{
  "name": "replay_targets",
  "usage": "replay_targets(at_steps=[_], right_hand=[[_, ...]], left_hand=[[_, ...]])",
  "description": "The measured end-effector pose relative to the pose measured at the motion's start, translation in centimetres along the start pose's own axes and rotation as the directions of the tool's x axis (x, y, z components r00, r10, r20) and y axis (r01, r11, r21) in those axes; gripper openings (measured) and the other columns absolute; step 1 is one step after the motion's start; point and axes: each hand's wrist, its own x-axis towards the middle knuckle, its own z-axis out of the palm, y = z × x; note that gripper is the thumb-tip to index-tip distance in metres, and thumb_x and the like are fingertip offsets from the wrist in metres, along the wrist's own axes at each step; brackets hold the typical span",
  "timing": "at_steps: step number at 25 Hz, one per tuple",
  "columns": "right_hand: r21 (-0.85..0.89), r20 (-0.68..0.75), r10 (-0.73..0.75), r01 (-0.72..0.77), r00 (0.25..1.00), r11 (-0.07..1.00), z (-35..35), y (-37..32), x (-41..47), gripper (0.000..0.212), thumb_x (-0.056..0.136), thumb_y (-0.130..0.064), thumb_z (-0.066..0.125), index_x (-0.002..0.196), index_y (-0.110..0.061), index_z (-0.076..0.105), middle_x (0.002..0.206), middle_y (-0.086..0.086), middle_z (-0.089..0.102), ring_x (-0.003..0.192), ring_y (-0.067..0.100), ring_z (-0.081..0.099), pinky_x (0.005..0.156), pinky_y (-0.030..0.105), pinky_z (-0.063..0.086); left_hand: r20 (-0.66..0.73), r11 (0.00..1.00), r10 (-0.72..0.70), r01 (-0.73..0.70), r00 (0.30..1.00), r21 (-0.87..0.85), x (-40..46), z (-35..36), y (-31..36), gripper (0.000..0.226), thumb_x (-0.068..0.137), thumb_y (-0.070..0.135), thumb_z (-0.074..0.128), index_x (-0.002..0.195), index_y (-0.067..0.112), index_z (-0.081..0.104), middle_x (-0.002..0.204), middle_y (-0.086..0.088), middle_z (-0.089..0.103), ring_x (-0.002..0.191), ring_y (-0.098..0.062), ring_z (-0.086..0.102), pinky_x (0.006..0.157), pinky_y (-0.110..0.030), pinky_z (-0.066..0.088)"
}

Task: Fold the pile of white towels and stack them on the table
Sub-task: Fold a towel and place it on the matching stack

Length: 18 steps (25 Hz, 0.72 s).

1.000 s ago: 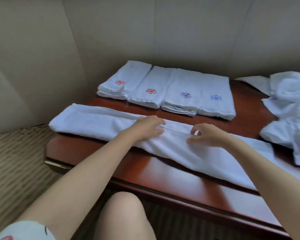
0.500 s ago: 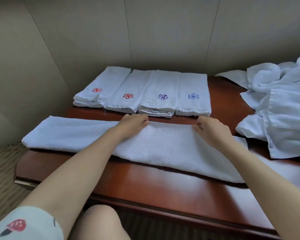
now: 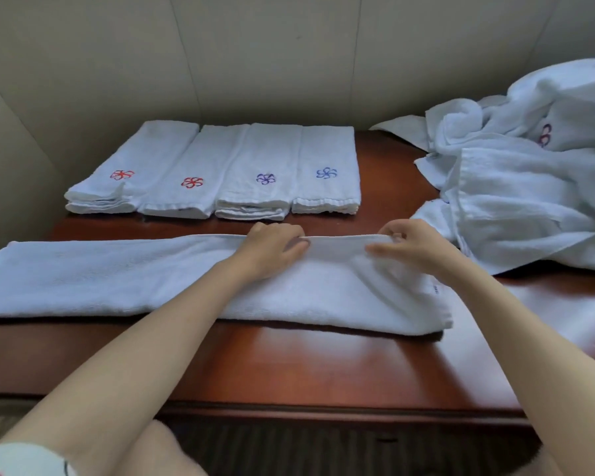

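A long white towel (image 3: 117, 280), folded lengthwise, lies across the front of the dark wooden table (image 3: 323, 369). My left hand (image 3: 272, 249) and my right hand (image 3: 406, 243) both pinch its far edge near the middle and lift that edge slightly. The towel's right end (image 3: 426, 304) is doubled over. Behind it stand several folded towel stacks (image 3: 220, 170) in a row, marked with red, purple and blue flower emblems. A loose pile of white towels (image 3: 529, 187) lies at the right.
Beige wall panels (image 3: 255, 56) close off the back and left of the table. The towel's left end reaches the table's left edge. My knee (image 3: 158, 451) shows below the front edge, over striped carpet (image 3: 289, 448).
The view has swung right and closer. My hands slid along the towel's far edge, and now pinch and raise it instead of pressing flat. The right end now lies folded over.
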Motion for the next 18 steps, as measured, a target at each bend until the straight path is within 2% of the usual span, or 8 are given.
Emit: replay_targets(at_steps=[4,8,10,12,13,15,17,18], right_hand=[[-0.277,-0.291,-0.099,0.015,0.952,0.961,-1.2,0.7,0.6,0.015,0.092,-0.03,0.059,0.098,-0.019,0.069,0.098,0.002,0.059,0.097,0.02,0.054,0.067,0.029,0.033],[-0.571,-0.253,-0.057,-0.102,0.966,0.814,1.8,3.4,0.9,0.02,0.098,-0.022,0.044,0.107,-0.01,0.057,0.108,0.01,0.054,0.095,0.031,0.053,0.064,0.033,0.033],[-0.588,-0.326,-0.034,-0.175,0.945,0.79,2.9,4.3,0.6,0.019,0.096,-0.021,0.046,0.112,-0.012,0.053,0.108,0.01,0.053,0.099,0.031,0.05,0.07,0.036,0.035],[-0.556,-0.472,-0.134,-0.176,0.872,0.812,2.8,3.9,0.6,0.025,0.086,-0.01,0.058,0.11,-0.013,0.056,0.105,0.01,0.053,0.098,0.032,0.05,0.076,0.039,0.037],[-0.551,-0.534,-0.244,-0.114,0.809,0.827,2.7,3.2,0.8,0.028,0.078,-0.003,0.062,0.105,-0.012,0.061,0.102,0.01,0.055,0.094,0.033,0.053,0.076,0.039,0.04],[-0.517,-0.554,-0.483,0.174,0.678,0.838,3.3,1.5,1.1,0.025,0.071,0.004,0.062,0.093,-0.007,0.066,0.093,0.011,0.061,0.084,0.034,0.058,0.07,0.039,0.045],[-0.402,-0.382,-0.538,0.389,0.752,0.829,4.9,0.2,1.2,0.018,0.081,-0.001,0.056,0.095,-0.004,0.067,0.097,0.012,0.063,0.089,0.033,0.059,0.074,0.039,0.048],[-0.359,-0.261,-0.476,0.374,0.84,0.855,6.0,0.1,1.1,0.018,0.088,-0.01,0.054,0.101,-0.006,0.065,0.105,0.01,0.062,0.099,0.032,0.057,0.083,0.04,0.047]], left_hand=[[0.01,0.995,0.015,-0.016,1.0,0.102,3.2,1.5,3.5,0.023,0.103,0.032,0.03,0.087,0.019,0.041,0.099,-0.005,0.061,0.097,-0.027,0.056,0.074,-0.033,0.027],[0.044,0.972,-0.041,0.03,0.998,0.235,3.7,2.7,3.0,0.024,0.102,0.034,0.028,0.094,0.016,0.042,0.101,-0.006,0.059,0.093,-0.027,0.054,0.078,-0.037,0.033],[0.026,0.965,-0.058,0.049,0.998,0.256,3.6,2.9,2.8,0.027,0.101,0.034,0.031,0.107,0.014,0.048,0.105,-0.005,0.058,0.097,-0.025,0.052,0.086,-0.038,0.035],[-0.136,0.969,-0.063,0.093,0.989,0.229,3.2,2.8,2.7,0.031,0.099,0.031,0.035,0.117,0.014,0.053,0.109,-0.006,0.057,0.103,-0.026,0.052,0.096,-0.04,0.034],[-0.249,0.976,-0.039,0.091,0.968,0.199,2.6,2.9,2.9,0.033,0.097,0.029,0.036,0.119,0.011,0.055,0.109,-0.007,0.058,0.102,-0.027,0.053,0.096,-0.04,0.034],[-0.39,0.986,0.035,0.033,0.92,0.166,0.8,2.9,3.2,0.041,0.092,0.025,0.033,0.118,0.008,0.059,0.108,-0.009,0.061,0.102,-0.028,0.056,0.095,-0.038,0.034],[-0.225,0.985,0.007,0.032,0.974,0.168,-1.2,3.1,3.0,0.054,0.09,0.03,0.023,0.129,0.009,0.055,0.127,-0.011,0.057,0.119,-0.026,0.051,0.102,-0.035,0.027],[-0.094,0.983,-0.074,0.089,0.993,0.163,-2.1,2.9,2.2,0.059,0.092,0.035,0.017,0.139,0.013,0.045,0.141,-0.01,0.047,0.132,-0.023,0.041,0.108,-0.034,0.02]])
